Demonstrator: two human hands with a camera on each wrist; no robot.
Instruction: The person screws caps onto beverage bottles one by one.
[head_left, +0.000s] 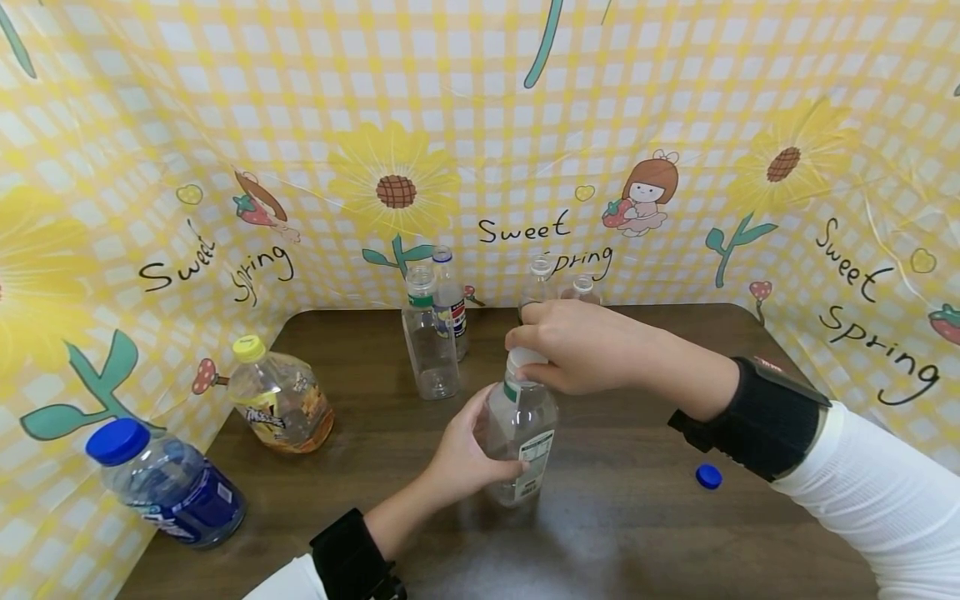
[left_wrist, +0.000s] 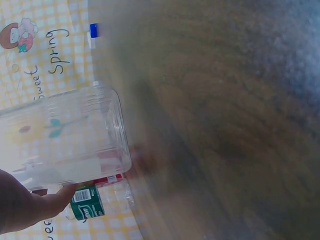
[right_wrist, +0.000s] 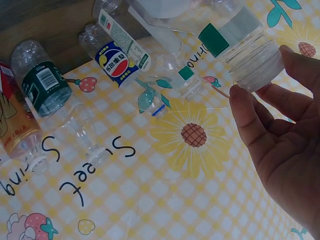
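Observation:
A clear, square-shouldered plastic bottle (head_left: 517,421) with a green neck band and a pale printed label stands near the middle of the brown table (head_left: 622,517). My left hand (head_left: 467,454) grips its body from the left, the thumb across the front by the label. Over its top, my right hand (head_left: 588,343) pinches the whitish cap (right_wrist: 260,65) between thumb and fingers, and the cap sits at the bottle's neck. The left wrist view shows the bottle's base end beside the fingers (left_wrist: 52,200).
Behind the held bottle stand a green-banded clear bottle (head_left: 431,358) and a Pepsi-type bottle (right_wrist: 112,62). Two more uncapped bottles are partly hidden behind my right hand. On the left are a yellow-capped bottle (head_left: 281,400) and a blue-capped one (head_left: 176,492). A loose blue cap (head_left: 708,476) lies right.

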